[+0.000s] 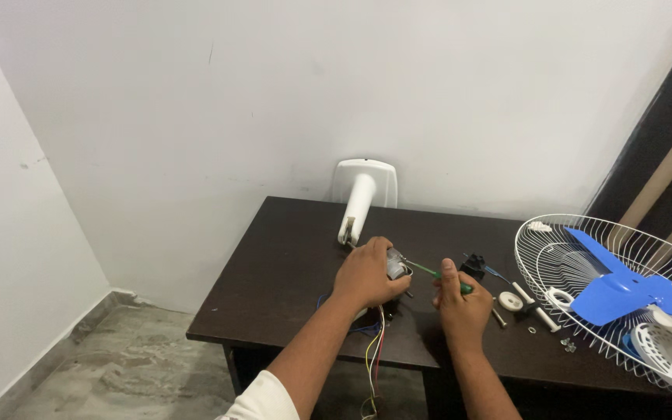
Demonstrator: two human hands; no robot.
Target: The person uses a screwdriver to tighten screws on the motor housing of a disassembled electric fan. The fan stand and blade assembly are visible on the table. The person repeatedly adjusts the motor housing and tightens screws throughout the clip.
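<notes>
**A:** Start from the hands. What does each have?

**B:** The right hand [460,299] is curled tight round the green handle of a screwdriver [439,274], thumb up along it, with the thin shaft angled toward the motor [397,265]. The left hand [369,274] is cupped over that small metal motor, fingers wrapped about its body, pinning it to the dark table [289,257].

**A:** So which step is this?

**B:** I judge it to be work on a screw at the motor's right side; the tip meets the housing, though the screw itself is too small to see. The next move seems to call for a firm grip on the motor and the tip kept square in the slot.

**A:** And around the motor?

**B:** Coloured wires [375,350] trail from under it over the near edge of the table. Behind it a white fan stand [361,198] leans on the wall. To its right lie a black part [474,266], a white knob [512,301] and a white rod [534,305]; further right, a wire fan guard [577,253] cradles a blue fan blade [620,289].

**A:** Any packages, labels or signs?

**B:** None that I can make out.
</notes>
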